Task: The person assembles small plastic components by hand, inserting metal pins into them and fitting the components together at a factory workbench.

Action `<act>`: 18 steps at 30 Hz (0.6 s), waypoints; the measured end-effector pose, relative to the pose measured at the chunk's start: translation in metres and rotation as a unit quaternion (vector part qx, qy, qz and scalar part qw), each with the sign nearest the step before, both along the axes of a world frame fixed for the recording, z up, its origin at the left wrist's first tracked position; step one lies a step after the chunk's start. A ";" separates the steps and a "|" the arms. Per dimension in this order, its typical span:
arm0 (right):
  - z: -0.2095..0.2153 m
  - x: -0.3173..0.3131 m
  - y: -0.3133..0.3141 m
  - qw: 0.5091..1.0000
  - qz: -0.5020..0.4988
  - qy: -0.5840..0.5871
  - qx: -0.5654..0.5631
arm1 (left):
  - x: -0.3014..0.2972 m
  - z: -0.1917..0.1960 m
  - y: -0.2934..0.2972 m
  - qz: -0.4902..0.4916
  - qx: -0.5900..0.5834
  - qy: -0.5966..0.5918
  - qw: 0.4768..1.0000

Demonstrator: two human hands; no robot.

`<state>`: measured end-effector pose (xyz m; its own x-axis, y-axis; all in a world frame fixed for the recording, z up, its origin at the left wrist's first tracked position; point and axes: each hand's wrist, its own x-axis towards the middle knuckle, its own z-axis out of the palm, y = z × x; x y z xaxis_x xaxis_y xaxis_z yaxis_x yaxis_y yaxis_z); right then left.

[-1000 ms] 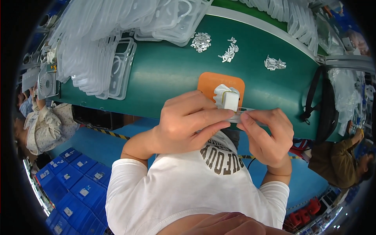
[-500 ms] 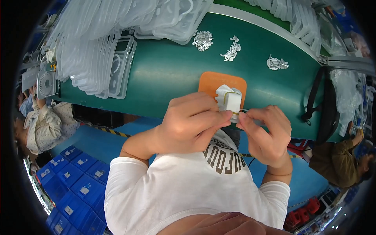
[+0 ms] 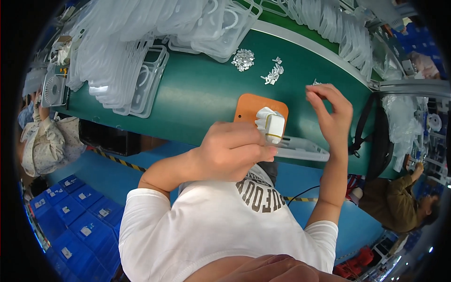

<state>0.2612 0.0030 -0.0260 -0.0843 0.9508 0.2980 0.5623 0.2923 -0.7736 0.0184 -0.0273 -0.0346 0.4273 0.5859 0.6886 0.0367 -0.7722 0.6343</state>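
Observation:
My left hand (image 3: 235, 149) is closed on one end of a clear phone case (image 3: 303, 149), held level over the table's near edge. Its fingers cover that end of the case. Raised at the right, my right hand (image 3: 333, 105) has thumb and forefinger tips brought together beside a small pile of silvery pieces (image 3: 316, 82); whether something is pinched there is too small to see. Just beyond my left fingers, a white block (image 3: 275, 126) with a yellow band and crumpled white cloth (image 3: 264, 115) rests on an orange board (image 3: 249, 105).
Stacked clear phone cases (image 3: 112, 61) fill the far left of the green table (image 3: 197, 94). Two more piles of small pieces, one rounded (image 3: 243, 59) and one loose (image 3: 273, 73), lie farther back. A black strapped bag (image 3: 378, 136) hangs at the right edge. Blue bins (image 3: 84, 211) stand lower left.
My right hand has left the phone case and moved up and right to the far pile. My left hand still grips the case, which now shows more fully.

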 end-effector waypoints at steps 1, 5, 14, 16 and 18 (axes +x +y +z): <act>-0.018 0.003 0.013 1.000 -0.003 -0.021 -0.001 | 0.000 0.000 -0.001 0.000 0.002 -0.003 1.000; -0.068 0.006 0.055 0.997 -0.023 -0.072 0.015 | 0.003 -0.007 -0.011 -0.030 -0.050 -0.001 0.998; -0.080 0.003 0.102 0.992 0.044 -0.110 -0.031 | 0.002 -0.008 -0.015 -0.039 -0.062 -0.007 0.997; -0.081 0.005 0.099 0.993 0.051 -0.104 -0.016 | 0.000 -0.010 -0.015 -0.036 -0.065 -0.008 0.997; -0.079 0.006 0.093 0.994 0.054 -0.098 -0.002 | -0.003 -0.012 -0.013 -0.047 -0.059 0.009 0.997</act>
<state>0.2677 0.0958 -0.1046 -0.2423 0.9342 0.2619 0.6675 0.3564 -0.6538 0.0155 -0.0401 -0.0465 0.4956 0.6199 0.6084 -0.0191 -0.6925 0.7212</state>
